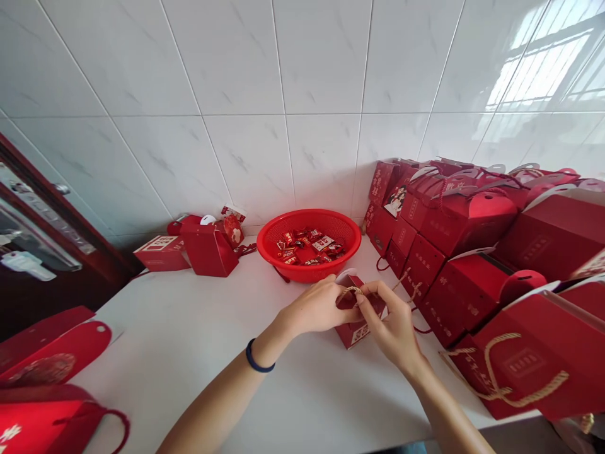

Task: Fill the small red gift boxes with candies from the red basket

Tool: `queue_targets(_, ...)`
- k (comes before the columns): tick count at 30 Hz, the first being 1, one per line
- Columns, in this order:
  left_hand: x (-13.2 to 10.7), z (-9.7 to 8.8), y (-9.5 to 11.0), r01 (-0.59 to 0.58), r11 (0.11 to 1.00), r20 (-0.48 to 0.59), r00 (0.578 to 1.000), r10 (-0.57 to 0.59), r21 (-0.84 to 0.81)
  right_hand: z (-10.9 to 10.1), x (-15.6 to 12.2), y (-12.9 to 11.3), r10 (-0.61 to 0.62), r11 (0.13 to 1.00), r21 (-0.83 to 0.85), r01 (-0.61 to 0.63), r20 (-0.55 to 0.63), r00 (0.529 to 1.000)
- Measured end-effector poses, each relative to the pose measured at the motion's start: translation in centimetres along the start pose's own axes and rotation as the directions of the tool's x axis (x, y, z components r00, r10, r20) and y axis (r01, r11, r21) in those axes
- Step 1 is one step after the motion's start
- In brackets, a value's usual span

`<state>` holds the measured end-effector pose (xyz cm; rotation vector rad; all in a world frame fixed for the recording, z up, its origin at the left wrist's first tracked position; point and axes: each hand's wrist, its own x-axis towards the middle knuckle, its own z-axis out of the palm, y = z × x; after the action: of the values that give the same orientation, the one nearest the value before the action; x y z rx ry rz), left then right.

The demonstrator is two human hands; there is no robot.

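A small red gift box (pixel 352 334) stands on the white table in front of me, partly hidden by my hands. A twisted gold cord (pixel 350 291) runs above its top, and loose cord ends stick out to the right. My left hand (pixel 324 306) is closed at the box's upper left, with the cord at its fingertips. On the other side my right hand (pixel 385 318) pinches the same cord between thumb and forefinger. The two hands nearly meet over the box. Just behind them sits a red plastic basket (pixel 309 273) holding several red-wrapped sweets (pixel 324 244).
Stacked red gift boxes (pixel 466 221) fill the right side, some with gold or red cords. More red boxes (pixel 208 249) stand at the back left, and others (pixel 42 391) at the near left. A tiled wall (pixel 236 75) closes the back. The white table (pixel 189 334) lies beneath.
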<state>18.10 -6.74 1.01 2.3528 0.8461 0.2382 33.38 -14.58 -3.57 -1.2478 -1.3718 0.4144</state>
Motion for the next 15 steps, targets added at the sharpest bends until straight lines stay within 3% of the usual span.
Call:
queue_targets(3,0.1,-0.1,0.0,-0.033,0.999,-0.010,0.999,0.033,0.004,-0.7,0.5,0.4,-0.054,0.997,-0.044,0.058,0.093,0.994)
queue_targets(7,0.3,0.1,-0.1,-0.065,0.998,-0.167,0.984,0.066,0.015,-1.0,1.2,0.7,-0.026,0.996,-0.080,0.043,0.197,0.980)
queue_targets(10,0.6,0.3,-0.2,-0.056,0.998,-0.196,0.979,0.052,-0.017,-0.3,1.2,0.9,0.017,1.000,-0.016,-0.016,0.076,0.997)
queue_targets(15,0.9,0.7,-0.7,0.017,0.996,-0.130,0.992,-0.004,0.092,1.0,0.7,1.0,0.039,0.999,0.009,-0.039,-0.133,0.990)
